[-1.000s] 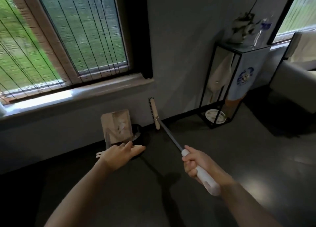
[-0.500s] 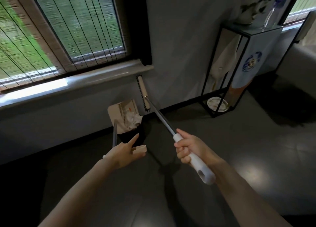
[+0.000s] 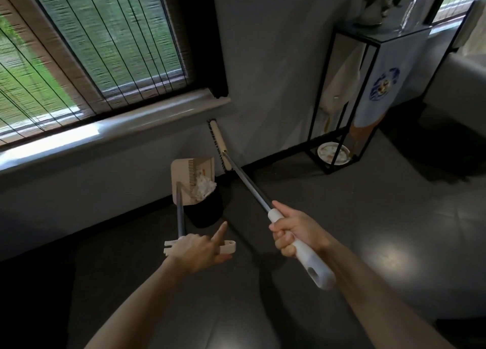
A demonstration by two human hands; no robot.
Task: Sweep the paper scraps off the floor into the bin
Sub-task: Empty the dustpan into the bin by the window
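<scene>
Cream plastic, ridged like a comb along one inner edge, is forming the scoop of the long-handled dustpan, which is tilting over the small black round bin standing near the wall. White crumpled paper scraps are bunching at the pan's lower lip, right at the bin's mouth. The bin's inside is too dark to show whether any are already in it. The emptying step appears to be in hand, and the sweeping looks close to done, since no scraps are showing on the dark, smooth, faintly glossy floor.

The left hand is gripping the dustpan's pale crossbar handle atop its thin grey rod, most fingers curling round it while the index finger is pointing straight out. The right hand is closing firmly round the white plastic grip of the long grey-shafted broom. The broom's pale head, with dark bristles, is sitting near the wall just beyond the bin, apart from the dustpan.

The next move is probably calling for a steeper tilt or a small shake of the pan, with its lip kept over the opening. Light crumpled paper could snag on the comb ridges or drop past the rim.
</scene>
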